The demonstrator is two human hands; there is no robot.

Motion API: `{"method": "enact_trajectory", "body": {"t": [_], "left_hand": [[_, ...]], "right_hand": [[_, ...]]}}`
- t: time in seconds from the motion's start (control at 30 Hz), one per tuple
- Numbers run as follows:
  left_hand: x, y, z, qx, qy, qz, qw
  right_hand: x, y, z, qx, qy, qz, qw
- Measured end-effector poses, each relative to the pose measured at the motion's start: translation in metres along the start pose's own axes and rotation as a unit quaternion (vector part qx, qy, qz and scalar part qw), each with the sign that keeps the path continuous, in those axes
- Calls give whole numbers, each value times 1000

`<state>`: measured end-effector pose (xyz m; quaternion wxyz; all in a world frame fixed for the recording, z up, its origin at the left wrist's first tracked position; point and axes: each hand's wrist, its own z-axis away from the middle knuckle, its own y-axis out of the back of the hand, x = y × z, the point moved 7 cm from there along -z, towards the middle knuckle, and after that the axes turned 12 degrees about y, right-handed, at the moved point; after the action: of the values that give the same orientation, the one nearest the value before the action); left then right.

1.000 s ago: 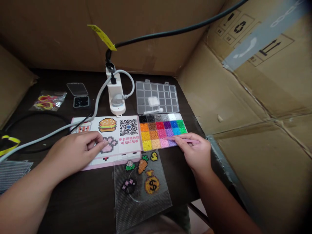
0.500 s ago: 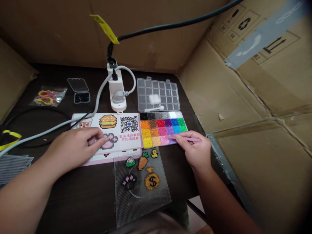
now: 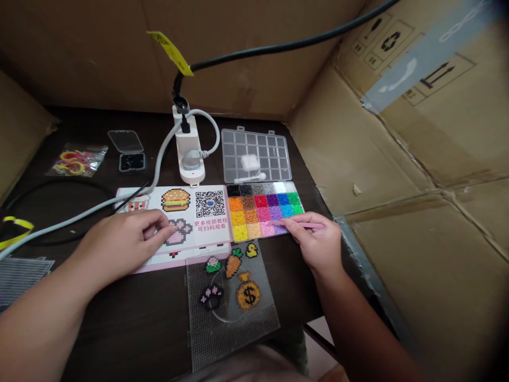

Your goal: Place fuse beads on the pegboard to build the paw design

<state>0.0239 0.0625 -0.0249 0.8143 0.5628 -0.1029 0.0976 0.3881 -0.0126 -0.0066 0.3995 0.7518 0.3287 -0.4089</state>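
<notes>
My right hand pinches pink tweezers, their tips down at the pink beads in the near part of the bead box, which is divided by colour. On the pattern sheet, my left hand rests with fingers curled and the index fingertip and thumb close together beside the printed pink paw; nothing shows between them. Nearer me lies a clear pegboard. It bears a money bag, a carrot, a duck, a green-and-white piece and a black-and-pink bead piece.
A clear box lid with a white block lies behind the beads. The power strip and grey cable cross the back left, near a small box of black beads and a bag of rings. Cardboard walls surround the table.
The view has shifted slightly. Both hands stay almost in place, with the tweezer tips still at the pink beads.
</notes>
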Motion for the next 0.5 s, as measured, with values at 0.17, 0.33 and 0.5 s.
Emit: {"method": "enact_trajectory", "body": {"t": [0.17, 0.33, 0.5], "left_hand": [[-1, -1, -1, 4, 2, 5, 1000], [0, -1, -2, 1, 8, 0, 1000], [5, 2, -2, 3, 5, -14, 1000]], "right_hand": [[4, 0, 1, 0, -12, -17, 1000], [7, -1, -1, 6, -14, -58, 998], [1, -7, 4, -11, 15, -108, 994]]}}
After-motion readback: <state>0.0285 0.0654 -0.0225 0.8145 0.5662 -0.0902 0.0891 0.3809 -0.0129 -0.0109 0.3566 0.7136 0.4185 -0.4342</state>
